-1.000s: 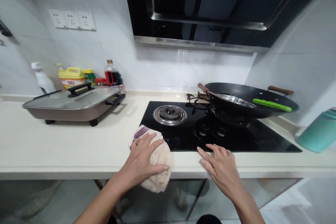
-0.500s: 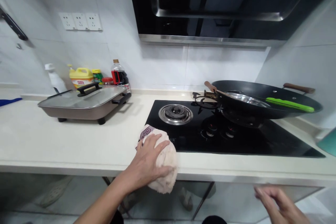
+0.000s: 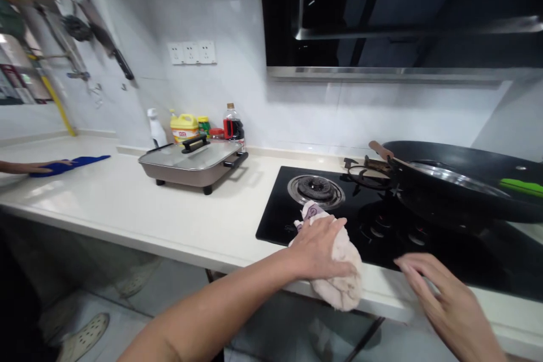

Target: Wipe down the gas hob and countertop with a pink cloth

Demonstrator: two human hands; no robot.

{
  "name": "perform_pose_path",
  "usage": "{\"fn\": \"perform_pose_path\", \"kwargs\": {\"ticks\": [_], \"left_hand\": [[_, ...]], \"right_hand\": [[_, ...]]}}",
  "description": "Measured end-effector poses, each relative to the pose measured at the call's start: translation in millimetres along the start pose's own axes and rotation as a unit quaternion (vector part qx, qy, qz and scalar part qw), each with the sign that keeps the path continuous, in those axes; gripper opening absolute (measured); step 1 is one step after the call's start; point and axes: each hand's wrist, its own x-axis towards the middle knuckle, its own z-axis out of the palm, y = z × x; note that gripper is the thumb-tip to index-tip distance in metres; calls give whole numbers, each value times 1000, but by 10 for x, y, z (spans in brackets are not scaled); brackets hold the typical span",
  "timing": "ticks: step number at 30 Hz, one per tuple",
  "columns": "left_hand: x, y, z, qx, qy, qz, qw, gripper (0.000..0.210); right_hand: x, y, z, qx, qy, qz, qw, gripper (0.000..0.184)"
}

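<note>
Here, left fingers [image 3: 334, 230] spread over cloth [image 3: 340, 292], purple print [image 3: 312, 211] illegible; right fingers [image 3: 424, 264], closure unclear.

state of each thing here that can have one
Pale cloth: bunched, overhanging counter edge
Left hand: spread on that cloth
Right hand: loosely curled, holding nothing
Rectangular skillet: lid on
Left burner: no visible flame
Wok: uncovered
Dark sauce bottle: upright, capped
Blue cloth: under another person's hand
</note>
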Motion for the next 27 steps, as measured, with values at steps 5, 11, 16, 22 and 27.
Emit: {"fn": "perform_pose_path", "kwargs": {"ticks": [5,11,16,22,27], "left_hand": [[-36,-198,-67,-2,-5,-22,1000,97],[-363,-692,-321,26,39,-67,997,94],[-689,-1138,-561,67,50,-138,987,96],[-923,-1628,-746,164,60,-215,961,65],[-702,-1875,-814,197,62,-253,945,45]], "right_hand": [[258,129,593,-80,-65,-24,994,45],[115,430,701,-115,-104,-32,987,52],[91,257,645,-101,-78,-16,992,54],[-38,273,608,-72,-90,-60,991,49],[-74,496,679,-113,-65,-143,981,43]]}}
